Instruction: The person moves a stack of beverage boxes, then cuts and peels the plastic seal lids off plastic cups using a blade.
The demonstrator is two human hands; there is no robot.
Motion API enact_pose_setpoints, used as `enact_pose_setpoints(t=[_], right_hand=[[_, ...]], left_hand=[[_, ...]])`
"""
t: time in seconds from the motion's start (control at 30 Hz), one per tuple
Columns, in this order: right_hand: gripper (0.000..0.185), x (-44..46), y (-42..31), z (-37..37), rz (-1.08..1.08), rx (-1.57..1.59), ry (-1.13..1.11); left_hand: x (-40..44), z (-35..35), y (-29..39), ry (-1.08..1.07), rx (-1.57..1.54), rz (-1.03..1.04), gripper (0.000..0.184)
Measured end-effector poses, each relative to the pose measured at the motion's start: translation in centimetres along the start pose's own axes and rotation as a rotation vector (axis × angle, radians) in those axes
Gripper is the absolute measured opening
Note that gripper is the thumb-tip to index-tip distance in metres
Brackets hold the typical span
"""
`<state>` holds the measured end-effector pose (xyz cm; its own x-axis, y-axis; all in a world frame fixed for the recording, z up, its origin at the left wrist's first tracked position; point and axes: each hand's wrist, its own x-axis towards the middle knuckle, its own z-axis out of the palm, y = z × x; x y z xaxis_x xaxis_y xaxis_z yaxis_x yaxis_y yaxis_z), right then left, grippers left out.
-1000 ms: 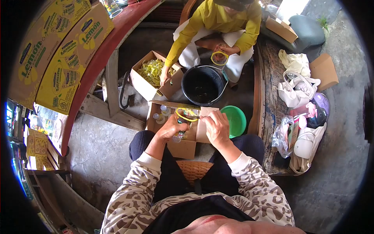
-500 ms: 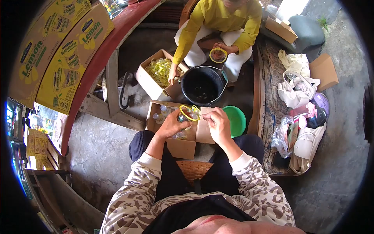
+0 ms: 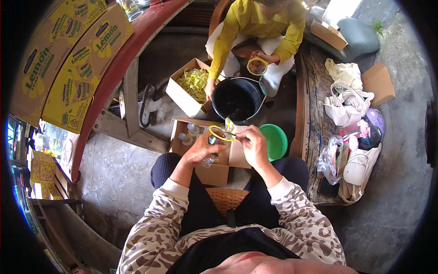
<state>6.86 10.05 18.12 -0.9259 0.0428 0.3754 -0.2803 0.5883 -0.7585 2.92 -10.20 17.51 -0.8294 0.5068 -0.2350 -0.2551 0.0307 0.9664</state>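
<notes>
My left hand (image 3: 199, 150) is wrapped round a clear plastic cup (image 3: 211, 157) whose yellow rim (image 3: 221, 134) tilts toward the right. My right hand (image 3: 252, 142) is pinched at the right side of that rim, on something small and thin that I cannot make out. A pale yellow-green strip (image 3: 230, 124) stands up at the rim beside my right fingertips. Below the cup lies an open cardboard box (image 3: 211, 174) with several clear cups (image 3: 185, 138) in it.
Ahead are a black bucket (image 3: 236, 101), a green basin (image 3: 275, 141) and a carton of yellow strips (image 3: 177, 94). A co-worker in a yellow top (image 3: 262, 28) holds another yellow-rimmed cup (image 3: 257, 66). Bags (image 3: 350, 107) lie on the right bench; lemon drink boxes (image 3: 87, 68) stand left.
The strip at my cup's rim now stands upright. The co-worker's arm has moved right, toward the bucket's edge, and the carton of strips has shifted right.
</notes>
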Motion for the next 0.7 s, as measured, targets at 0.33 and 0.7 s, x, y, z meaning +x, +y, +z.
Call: enact_pose_setpoints(t=[0.33, 0.7], right_hand=[[0.015, 0.2, 0.3, -0.9, -0.117, -0.175, 0.043], [0.020, 0.1, -1.8, -1.4, -0.302, -0.344, -0.021]], left_hand=[[0.6, -0.4, -0.1, 0.110, 0.335, 0.203, 0.048], [-0.5, 0.5, 1.9, 0.013, 0.083, -0.081, 0.040]])
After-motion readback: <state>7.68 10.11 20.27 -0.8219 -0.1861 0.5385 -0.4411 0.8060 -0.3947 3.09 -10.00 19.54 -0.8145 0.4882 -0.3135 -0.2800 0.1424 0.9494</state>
